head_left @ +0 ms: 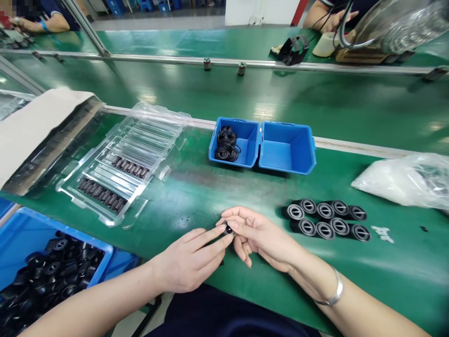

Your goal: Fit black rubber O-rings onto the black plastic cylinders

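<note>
Here both hands (189, 260) (257, 234) pinch small black part (228, 230) together.

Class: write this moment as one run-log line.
left hand: pinching black part | right hand: pinching same part | finished parts: two rows, right | rings: in blue bin
</note>
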A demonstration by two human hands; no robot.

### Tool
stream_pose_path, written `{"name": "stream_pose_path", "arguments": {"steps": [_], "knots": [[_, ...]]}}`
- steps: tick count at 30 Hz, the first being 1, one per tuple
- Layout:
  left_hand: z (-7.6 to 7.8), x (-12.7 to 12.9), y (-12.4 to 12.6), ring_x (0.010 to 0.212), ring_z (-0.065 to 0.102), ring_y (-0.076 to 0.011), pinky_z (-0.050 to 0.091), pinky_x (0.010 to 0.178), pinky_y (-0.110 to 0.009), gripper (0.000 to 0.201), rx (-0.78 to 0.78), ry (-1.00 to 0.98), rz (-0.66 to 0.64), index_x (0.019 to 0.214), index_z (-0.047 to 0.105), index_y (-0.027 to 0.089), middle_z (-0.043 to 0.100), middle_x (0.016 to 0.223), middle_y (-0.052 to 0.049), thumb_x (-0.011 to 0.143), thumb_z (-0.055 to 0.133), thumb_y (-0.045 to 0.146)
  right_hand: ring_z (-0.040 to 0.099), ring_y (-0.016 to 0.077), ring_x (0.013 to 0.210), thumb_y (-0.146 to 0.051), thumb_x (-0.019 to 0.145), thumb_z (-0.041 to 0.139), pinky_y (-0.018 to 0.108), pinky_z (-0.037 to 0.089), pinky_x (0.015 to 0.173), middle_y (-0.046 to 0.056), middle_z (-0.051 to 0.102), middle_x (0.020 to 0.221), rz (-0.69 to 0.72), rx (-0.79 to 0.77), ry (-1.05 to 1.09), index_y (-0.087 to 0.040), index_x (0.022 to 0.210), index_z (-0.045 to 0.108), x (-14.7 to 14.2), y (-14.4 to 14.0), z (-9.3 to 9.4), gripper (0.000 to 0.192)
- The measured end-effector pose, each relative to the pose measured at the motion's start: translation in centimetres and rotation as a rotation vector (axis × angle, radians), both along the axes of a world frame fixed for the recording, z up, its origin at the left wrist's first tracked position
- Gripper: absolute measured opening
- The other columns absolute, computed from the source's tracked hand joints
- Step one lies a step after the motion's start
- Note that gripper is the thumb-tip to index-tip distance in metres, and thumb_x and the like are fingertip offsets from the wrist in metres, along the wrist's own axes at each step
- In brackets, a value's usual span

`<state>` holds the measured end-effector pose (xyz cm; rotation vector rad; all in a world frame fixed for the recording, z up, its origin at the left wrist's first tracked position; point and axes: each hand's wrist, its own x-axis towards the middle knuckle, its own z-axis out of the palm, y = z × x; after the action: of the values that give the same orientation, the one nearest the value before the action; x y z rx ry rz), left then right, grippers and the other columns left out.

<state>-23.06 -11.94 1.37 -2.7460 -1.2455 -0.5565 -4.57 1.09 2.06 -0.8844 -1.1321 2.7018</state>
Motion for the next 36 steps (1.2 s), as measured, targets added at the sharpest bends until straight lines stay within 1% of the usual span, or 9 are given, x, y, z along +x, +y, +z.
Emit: {"name": "stream_pose_path", "arguments": {"steps": [4,9,11,14,17,20,23,27,36], "knots": [[-0.1,0.1,-0.1,0.13,0.047,-0.0292,0.044,0.095,-0.039,0.028,-0.006,0.014,0.016,0.106,0.068,0.013,0.054,0.14,-0.008,0.094,0.043,0.013,0.067,0.0125,0.059,-0.045,0.094,0.054,0.021,0.053,0.04,0.011,0.065,0.107,0.005,-0.025,0.002,-0.018,0.113,0.053,-0.1,0.2,0.7,0.033],[-0.2,0.2,0.1,0.138,0.035,-0.0348,0.035,0.106,-0.049,0.029,-0.079,0.026,0.018,0.107,0.068,0.013,0.047,0.147,-0.007,0.093,0.042,0.012,0.066,0.0134,0.053,-0.041,0.092,0.059,0.017,0.051,0.038,-0.001,0.061,0.07,0.022,0.0,-0.016,-0.019,0.112,0.05,-0.2,-0.1,0.4,0.031],[-0.2,0.2,0.1,0.14,0.032,-0.036,0.036,0.103,-0.047,0.03,-0.095,0.047,0.005,0.108,0.068,0.013,0.045,0.149,-0.007,0.093,0.042,0.012,0.065,0.0126,0.05,-0.04,0.092,0.06,0.017,0.05,0.038,-0.004,0.059,0.065,0.006,0.022,-0.021,-0.02,0.111,0.049,-0.3,-0.2,0.2,0.03],[-0.2,0.2,0.1,0.141,0.032,-0.0328,0.038,0.099,-0.041,0.029,-0.104,0.079,0.011,0.11,0.067,0.014,0.041,0.151,-0.005,0.094,0.042,0.015,0.065,0.0128,0.049,-0.041,0.091,0.06,0.018,0.051,0.037,-0.003,0.06,0.069,-0.021,0.035,-0.017,-0.02,0.11,0.048,-0.3,-0.2,0.2,0.031],[-0.3,0.3,0.0,0.141,0.034,-0.0291,0.037,0.1,-0.038,0.029,-0.098,0.085,0.031,0.11,0.066,0.016,0.039,0.153,-0.004,0.097,0.041,0.018,0.068,0.0152,0.056,-0.045,0.095,0.053,0.023,0.055,0.042,0.005,0.066,0.086,-0.011,-0.01,0.005,-0.019,0.114,0.049,-0.2,0.0,0.4,0.033],[-0.3,0.3,0.0,0.139,0.037,-0.0304,0.04,0.096,-0.039,0.03,-0.085,0.084,0.024,0.111,0.066,0.016,0.039,0.152,-0.005,0.096,0.041,0.017,0.069,0.0151,0.061,-0.042,0.093,0.057,0.024,0.056,0.045,0.008,0.066,0.097,0.01,-0.002,0.042,-0.018,0.115,0.05,-0.1,0.0,0.4,0.033],[-0.1,0.1,0.1,0.137,0.04,-0.0325,0.042,0.093,-0.039,0.029,-0.045,0.049,-0.005,0.109,0.067,0.014,0.046,0.147,-0.007,0.095,0.042,0.014,0.067,0.0122,0.058,-0.036,0.089,0.064,0.021,0.055,0.043,0.005,0.064,0.098,-0.003,0.049,0.044,-0.019,0.113,0.05,0.0,-0.2,0.2,0.032],[0.0,0.0,0.1,0.133,0.045,-0.0307,0.042,0.096,-0.04,0.029,-0.007,-0.004,0.007,0.107,0.068,0.011,0.056,0.138,-0.011,0.095,0.042,0.013,0.066,0.011,0.055,-0.038,0.09,0.062,0.021,0.054,0.042,0.003,0.063,0.094,-0.012,0.065,0.041,-0.019,0.111,0.05,0.0,-0.5,0.0,0.03],[-0.1,0.4,0.1,0.135,0.042,-0.0328,0.037,0.106,-0.047,0.033,-0.039,0.019,0.038,0.112,0.066,0.01,0.056,0.138,-0.012,0.095,0.038,0.012,0.067,0.0125,0.061,-0.042,0.093,0.056,0.021,0.055,0.042,0.005,0.062,0.097,-0.054,0.121,0.053,-0.02,0.112,0.048,-0.3,-0.9,-0.7,0.03]]}}
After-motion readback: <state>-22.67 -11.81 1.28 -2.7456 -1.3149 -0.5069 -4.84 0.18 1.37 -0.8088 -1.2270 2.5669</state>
